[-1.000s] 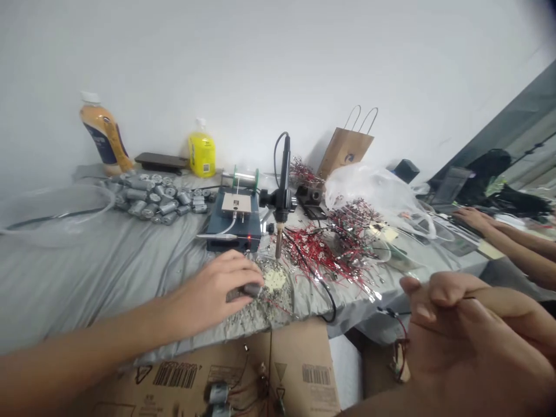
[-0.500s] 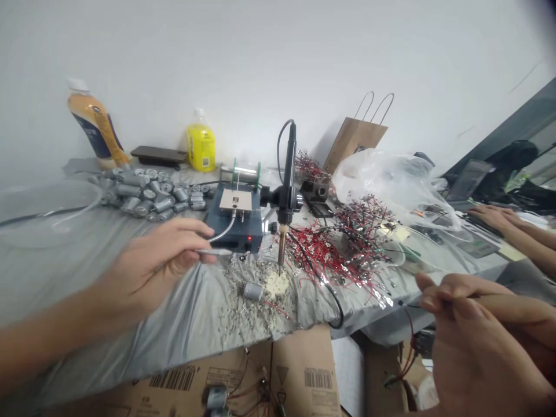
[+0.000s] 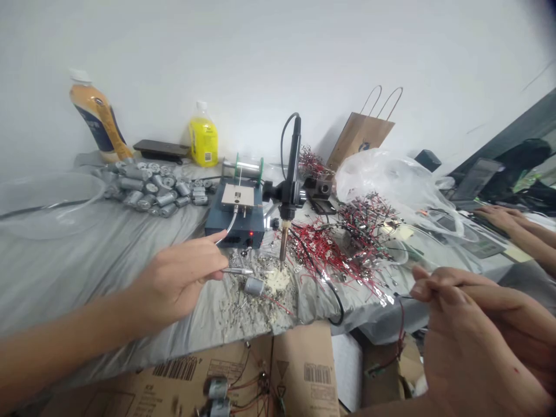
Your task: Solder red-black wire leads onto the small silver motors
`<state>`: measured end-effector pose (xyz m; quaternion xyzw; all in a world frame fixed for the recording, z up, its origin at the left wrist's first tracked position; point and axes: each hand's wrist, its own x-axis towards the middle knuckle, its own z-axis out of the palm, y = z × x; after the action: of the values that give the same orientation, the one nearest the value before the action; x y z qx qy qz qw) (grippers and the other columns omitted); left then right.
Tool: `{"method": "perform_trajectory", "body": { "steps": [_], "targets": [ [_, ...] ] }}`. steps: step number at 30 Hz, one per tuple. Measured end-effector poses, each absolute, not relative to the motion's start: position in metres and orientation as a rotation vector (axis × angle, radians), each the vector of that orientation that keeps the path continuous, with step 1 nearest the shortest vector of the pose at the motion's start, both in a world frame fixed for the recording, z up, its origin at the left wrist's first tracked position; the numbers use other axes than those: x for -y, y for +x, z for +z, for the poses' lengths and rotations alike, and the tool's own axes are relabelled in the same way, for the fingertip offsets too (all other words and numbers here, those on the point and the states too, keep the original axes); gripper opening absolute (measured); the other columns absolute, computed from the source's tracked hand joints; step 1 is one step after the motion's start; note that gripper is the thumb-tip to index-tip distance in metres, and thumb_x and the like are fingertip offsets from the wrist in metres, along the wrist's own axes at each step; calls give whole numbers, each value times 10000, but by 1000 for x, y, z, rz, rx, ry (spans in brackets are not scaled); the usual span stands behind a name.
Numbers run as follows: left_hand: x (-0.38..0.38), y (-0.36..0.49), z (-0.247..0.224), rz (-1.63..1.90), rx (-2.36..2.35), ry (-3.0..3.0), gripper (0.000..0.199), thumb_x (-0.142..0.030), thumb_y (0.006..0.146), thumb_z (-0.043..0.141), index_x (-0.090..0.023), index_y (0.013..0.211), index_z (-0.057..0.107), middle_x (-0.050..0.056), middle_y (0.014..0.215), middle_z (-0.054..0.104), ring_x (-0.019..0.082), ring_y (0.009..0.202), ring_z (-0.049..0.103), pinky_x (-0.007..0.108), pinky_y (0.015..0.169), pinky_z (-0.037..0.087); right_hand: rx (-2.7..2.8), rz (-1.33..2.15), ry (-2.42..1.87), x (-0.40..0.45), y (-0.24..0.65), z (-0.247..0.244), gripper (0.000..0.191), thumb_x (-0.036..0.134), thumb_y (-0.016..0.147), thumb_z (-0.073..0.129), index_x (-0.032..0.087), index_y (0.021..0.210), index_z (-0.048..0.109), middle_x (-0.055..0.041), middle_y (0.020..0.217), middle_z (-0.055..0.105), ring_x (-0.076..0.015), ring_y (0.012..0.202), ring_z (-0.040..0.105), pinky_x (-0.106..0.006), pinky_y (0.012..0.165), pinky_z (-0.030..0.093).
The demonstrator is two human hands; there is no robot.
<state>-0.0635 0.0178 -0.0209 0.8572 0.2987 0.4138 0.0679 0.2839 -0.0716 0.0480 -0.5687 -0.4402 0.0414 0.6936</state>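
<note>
My left hand (image 3: 174,281) is closed around a solder feed tube with a thin metal nozzle (image 3: 238,270), which points right toward the soldering iron (image 3: 285,231). The iron stands upright in a holder, tip down over a pale solder-spattered patch (image 3: 278,280). Just below the nozzle lies a small silver motor (image 3: 254,286) with a red lead. At the right, my right hand (image 3: 482,330) pinches a thin black wire (image 3: 403,297) between thumb and fingers. A red wire (image 3: 402,318) hangs beside it; its far end is blurred.
A blue solder feeder (image 3: 234,223) carries a solder spool (image 3: 248,169). Heaped motors (image 3: 152,188) lie left of it, red wire leads (image 3: 321,249) to the right. Bottles, a paper bag (image 3: 361,139) and plastic stand behind. Cardboard boxes (image 3: 304,370) sit below the edge. Another person's hands (image 3: 499,217) are far right.
My left hand has moved right and slightly down, bringing the nozzle closer to the iron's tip. My right hand has shifted slightly left, still pinching the wire.
</note>
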Motion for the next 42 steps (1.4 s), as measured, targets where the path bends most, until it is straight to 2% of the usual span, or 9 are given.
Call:
{"method": "perform_trajectory", "body": {
  "steps": [2,6,13,18,29,39,42],
  "targets": [
    [-17,-60,-21,1473,-765,2623,329,-52,1051,432,-231,986,702,-19,789,675,107,833,733,465,1252,652,960,92,-1245,73,280,49,138,308,729,888,281,721,753,-90,957,733,-312,1003,720,-622,1156,528],
    [-17,-56,-21,1508,-734,2571,322,-8,1043,474,-228,1061,708,-33,826,665,88,851,724,465,1260,651,926,67,-1217,70,274,50,142,291,724,876,272,693,739,-83,913,718,-282,952,706,-554,1097,541],
    [-17,-57,-19,1522,-711,2569,315,2,1033,483,-224,1058,701,-28,860,681,91,921,733,431,1247,652,938,61,-1198,66,274,49,118,268,721,874,261,731,756,-78,904,731,-284,960,704,-546,1065,527],
    [-17,-57,-17,1518,-754,2599,288,-42,1036,487,-234,1039,701,-35,855,703,84,836,749,423,1212,670,892,70,-1192,67,273,49,122,257,701,877,257,711,756,-72,888,729,-277,945,697,-549,1067,533],
    [-17,-55,-13,1531,-788,2665,298,-38,1004,452,-242,1020,669,-56,807,681,73,792,734,420,1178,688,850,69,-1244,64,267,49,132,318,676,885,277,727,771,-90,935,733,-299,963,700,-555,1045,521],
    [-17,-56,-14,1508,-767,2622,286,-91,1101,468,-264,1040,688,-49,827,672,98,810,719,461,1201,667,896,72,-1232,65,269,47,123,301,701,877,262,739,767,-82,908,747,-282,934,703,-519,1004,533],
    [-18,-57,-15,1504,-742,2610,286,-67,1090,478,-257,1072,690,-53,852,671,91,849,708,470,1219,655,874,49,-1239,65,268,48,119,297,691,873,262,749,776,-83,908,751,-284,933,704,-513,984,531]
  ]
}}
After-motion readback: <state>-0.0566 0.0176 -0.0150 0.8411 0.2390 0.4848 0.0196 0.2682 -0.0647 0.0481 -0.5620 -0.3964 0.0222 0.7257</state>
